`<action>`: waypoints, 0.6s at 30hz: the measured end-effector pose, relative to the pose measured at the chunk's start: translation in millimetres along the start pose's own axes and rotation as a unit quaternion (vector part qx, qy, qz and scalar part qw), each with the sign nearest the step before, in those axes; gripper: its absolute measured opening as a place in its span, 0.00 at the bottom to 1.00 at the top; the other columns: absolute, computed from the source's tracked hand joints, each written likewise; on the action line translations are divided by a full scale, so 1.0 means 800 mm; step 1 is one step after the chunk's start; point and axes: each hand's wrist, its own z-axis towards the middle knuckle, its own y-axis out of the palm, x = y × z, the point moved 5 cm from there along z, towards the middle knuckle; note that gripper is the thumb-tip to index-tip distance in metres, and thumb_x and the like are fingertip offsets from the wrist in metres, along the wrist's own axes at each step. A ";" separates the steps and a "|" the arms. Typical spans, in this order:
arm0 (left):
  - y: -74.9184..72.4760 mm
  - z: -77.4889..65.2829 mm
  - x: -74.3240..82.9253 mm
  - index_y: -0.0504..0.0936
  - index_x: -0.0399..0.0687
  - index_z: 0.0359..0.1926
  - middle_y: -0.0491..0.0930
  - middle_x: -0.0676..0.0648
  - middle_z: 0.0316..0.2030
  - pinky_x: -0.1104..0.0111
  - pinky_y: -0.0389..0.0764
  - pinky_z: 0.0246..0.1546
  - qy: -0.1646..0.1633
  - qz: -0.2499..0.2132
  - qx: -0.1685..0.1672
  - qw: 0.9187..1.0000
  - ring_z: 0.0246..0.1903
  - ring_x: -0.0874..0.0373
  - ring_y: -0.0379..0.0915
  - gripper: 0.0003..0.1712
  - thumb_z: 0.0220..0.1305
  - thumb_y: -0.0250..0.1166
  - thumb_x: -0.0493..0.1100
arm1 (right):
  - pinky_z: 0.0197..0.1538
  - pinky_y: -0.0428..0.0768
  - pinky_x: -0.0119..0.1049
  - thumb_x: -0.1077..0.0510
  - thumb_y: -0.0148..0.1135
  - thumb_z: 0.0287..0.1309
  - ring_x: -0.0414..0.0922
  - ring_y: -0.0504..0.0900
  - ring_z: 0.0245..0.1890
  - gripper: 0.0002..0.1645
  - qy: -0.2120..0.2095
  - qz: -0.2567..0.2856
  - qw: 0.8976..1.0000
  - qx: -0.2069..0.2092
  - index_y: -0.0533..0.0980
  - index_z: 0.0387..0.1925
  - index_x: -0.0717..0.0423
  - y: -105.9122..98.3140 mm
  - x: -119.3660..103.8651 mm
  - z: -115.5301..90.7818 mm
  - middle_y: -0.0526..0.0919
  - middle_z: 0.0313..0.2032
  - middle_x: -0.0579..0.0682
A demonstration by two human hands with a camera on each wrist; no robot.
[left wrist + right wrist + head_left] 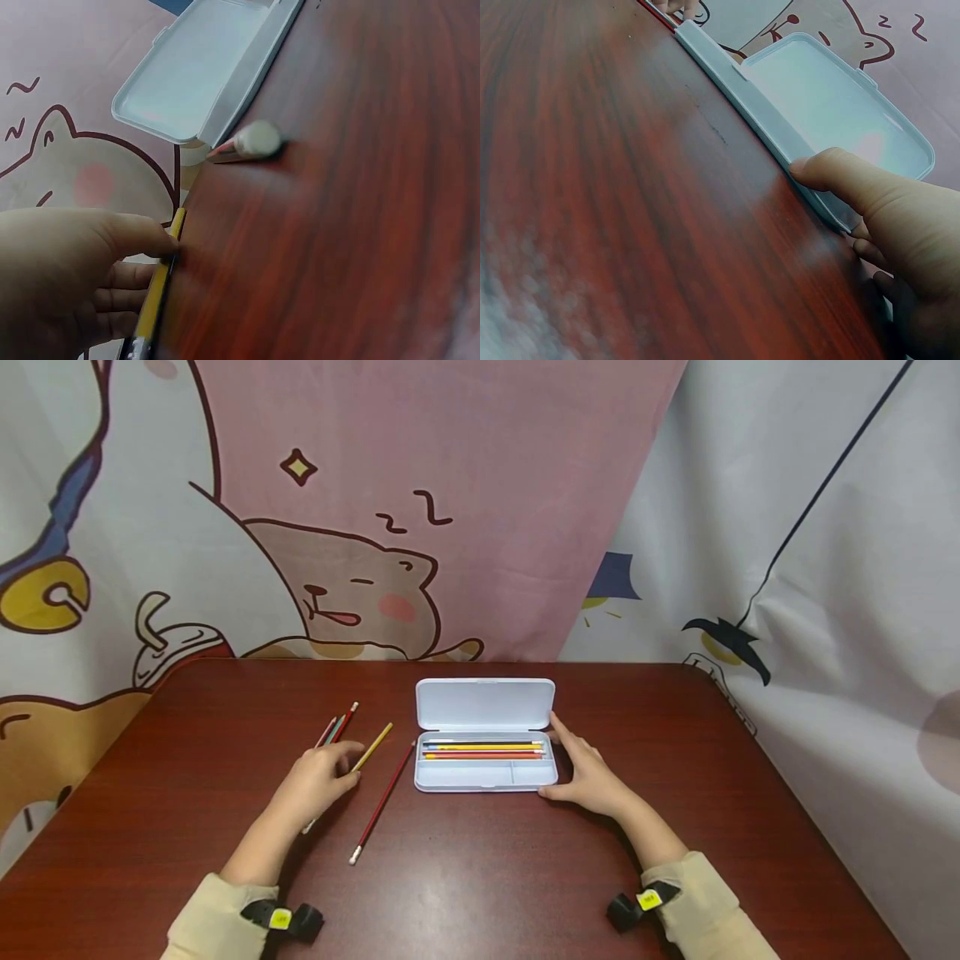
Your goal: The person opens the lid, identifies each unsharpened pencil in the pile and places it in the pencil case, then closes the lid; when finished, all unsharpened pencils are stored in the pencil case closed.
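My left hand [318, 781] pinches a yellow pencil [377, 741] between thumb and fingers. In the left wrist view the thumb lies along the yellow pencil [156, 296], whose metal ferrule shows low in the frame. My right hand [588, 777] grips the right end of a white pencil case [465, 775], thumb at its front edge and fingers behind. The case lies with its lid [483, 703] raised, and several pencils [483, 752] rest in its rear compartment. Between the left hand and the case lies a dark red pencil [384, 802], eraser end toward me.
Just beyond the left hand, several more pencils [339, 727] lie on the brown wooden table [480, 885]. Behind the table's far edge hangs a cartoon-printed cloth [510, 527]. A divider splits the front part of the case.
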 end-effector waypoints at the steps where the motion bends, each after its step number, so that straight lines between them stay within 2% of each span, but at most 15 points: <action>1: 0.001 0.000 0.000 0.81 0.38 0.47 0.70 0.56 0.19 0.64 0.68 0.22 0.000 0.000 -0.004 1.000 0.19 0.62 0.65 0.20 0.49 0.68 0.32 | 0.61 0.50 0.57 0.53 0.79 0.39 0.54 0.63 0.61 0.70 0.000 0.000 1.000 -0.001 0.42 0.76 0.47 0.000 0.000 0.000 0.68 0.62 0.53; 10: 0.004 -0.001 0.002 0.83 0.38 0.43 0.69 0.55 0.18 0.65 0.67 0.21 -0.002 0.010 -0.023 1.000 0.18 0.61 0.64 0.20 0.43 0.67 0.32 | 0.60 0.51 0.56 0.53 0.79 0.38 0.54 0.63 0.61 0.71 0.000 0.001 1.000 0.001 0.42 0.76 0.46 0.000 0.001 0.000 0.68 0.62 0.53; 18: 0.004 -0.002 0.005 0.84 0.38 0.38 0.69 0.56 0.17 0.66 0.67 0.20 0.012 0.010 -0.002 1.000 0.18 0.63 0.63 0.19 0.38 0.67 0.32 | 0.60 0.51 0.56 0.53 0.79 0.39 0.54 0.63 0.61 0.70 -0.001 -0.002 1.000 0.000 0.42 0.76 0.48 0.000 -0.001 -0.001 0.68 0.62 0.54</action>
